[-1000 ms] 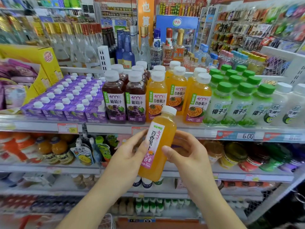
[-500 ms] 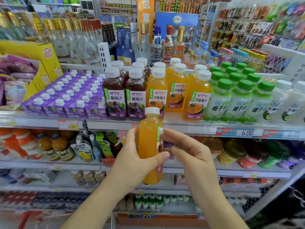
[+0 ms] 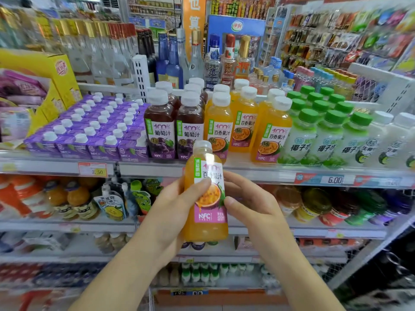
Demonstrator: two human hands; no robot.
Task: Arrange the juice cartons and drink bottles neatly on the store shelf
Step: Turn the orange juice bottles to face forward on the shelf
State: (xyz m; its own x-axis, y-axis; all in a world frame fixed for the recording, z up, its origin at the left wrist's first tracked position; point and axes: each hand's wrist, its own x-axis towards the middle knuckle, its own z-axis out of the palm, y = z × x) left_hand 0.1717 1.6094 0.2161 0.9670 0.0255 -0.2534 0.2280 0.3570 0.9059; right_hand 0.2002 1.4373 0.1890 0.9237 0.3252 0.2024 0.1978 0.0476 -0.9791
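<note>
An orange passion-fruit juice bottle (image 3: 205,223) with a white cap is held upright in front of the top shelf (image 3: 247,172), label facing me. My left hand (image 3: 174,212) grips its left side, thumb across the label. My right hand (image 3: 253,207) holds its right side with thumb and fingertips. On the shelf behind stand more orange juice bottles (image 3: 244,124), dark grape juice bottles (image 3: 160,129), purple juice cartons (image 3: 89,131) on the left, and green-capped coconut water bottles (image 3: 314,133) on the right.
A yellow box (image 3: 56,79) sits at the far left of the shelf. Tall glass liquor bottles (image 3: 173,57) stand behind the juices. Lower shelves hold orange drinks (image 3: 74,200), pouches and jars (image 3: 314,205). A wire rack (image 3: 381,90) stands to the right.
The bottle went from tilted to upright and turned in my hands, so its front label now faces me. It also sits slightly higher toward the shelf.
</note>
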